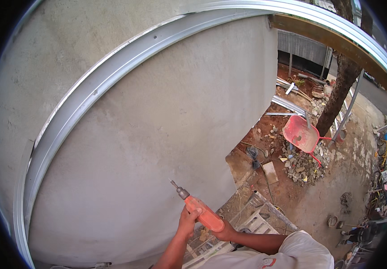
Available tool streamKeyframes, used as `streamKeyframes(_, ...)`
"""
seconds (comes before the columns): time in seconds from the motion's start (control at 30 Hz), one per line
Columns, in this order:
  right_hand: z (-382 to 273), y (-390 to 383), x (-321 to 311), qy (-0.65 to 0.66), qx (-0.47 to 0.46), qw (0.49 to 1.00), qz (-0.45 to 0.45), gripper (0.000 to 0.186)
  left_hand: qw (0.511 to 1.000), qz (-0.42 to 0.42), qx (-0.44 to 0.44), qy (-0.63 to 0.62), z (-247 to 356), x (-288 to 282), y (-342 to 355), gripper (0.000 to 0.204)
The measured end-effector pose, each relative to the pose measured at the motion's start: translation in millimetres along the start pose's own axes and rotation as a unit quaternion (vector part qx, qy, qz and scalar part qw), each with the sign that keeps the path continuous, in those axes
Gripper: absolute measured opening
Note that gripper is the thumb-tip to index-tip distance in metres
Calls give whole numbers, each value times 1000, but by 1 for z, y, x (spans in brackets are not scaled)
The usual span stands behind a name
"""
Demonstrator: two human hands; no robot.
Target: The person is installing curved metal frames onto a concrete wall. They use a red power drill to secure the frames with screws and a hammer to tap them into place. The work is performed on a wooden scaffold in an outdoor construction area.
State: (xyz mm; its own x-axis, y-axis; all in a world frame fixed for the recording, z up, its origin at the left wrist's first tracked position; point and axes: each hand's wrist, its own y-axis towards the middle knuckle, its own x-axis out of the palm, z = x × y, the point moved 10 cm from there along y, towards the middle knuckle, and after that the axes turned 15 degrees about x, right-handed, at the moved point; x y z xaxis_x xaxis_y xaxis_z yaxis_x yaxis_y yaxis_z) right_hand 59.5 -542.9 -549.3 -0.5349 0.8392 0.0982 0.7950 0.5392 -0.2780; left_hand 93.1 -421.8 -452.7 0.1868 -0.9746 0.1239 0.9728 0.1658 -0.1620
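An orange power drill (206, 217) with a dark chuck and a thin bit points up and left toward the grey plastered wall (157, 134). My left hand (187, 223) is closed round the front of its body, with the thumb lying along the side. My right hand (226, 232) grips the rear end; part of its fingers is hidden behind the tool. Above the drill, a galvanised metal channel (108, 80) runs along the wall, bent into an arc by the lens. The bit looks apart from the channel; whether it touches the wall I cannot tell.
Below me stands a pale, slatted ladder or scaffold frame (257, 226). On the ground to the right, a red wheelbarrow (302, 133) rests by a rubble heap (302, 172) and a tree trunk (340, 92). A brown beam (323, 42) crosses at the upper right.
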Motion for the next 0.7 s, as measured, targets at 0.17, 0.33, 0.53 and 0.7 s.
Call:
streamKeyframes(0.17, -21, 7, -15, 66, -29, 997, -2, 51, 1000, 1, 6, 18, 4, 10, 24, 51)
streamKeyframes(0.33, -52, 19, -23, 390, 47, 912, -116, 49, 989, -51, 92, -99, 15, 16, 55, 60)
streamKeyframes(0.53, -56, 14, -40, 445, 22, 878, -176, 49, 971, -99, 132, -173, 10, 41, 54, 86)
streamKeyframes(0.7, -50, 4, -36, 449, 48, 876, -171, 46, 969, -99, 179, -135, 16, 50, 44, 114)
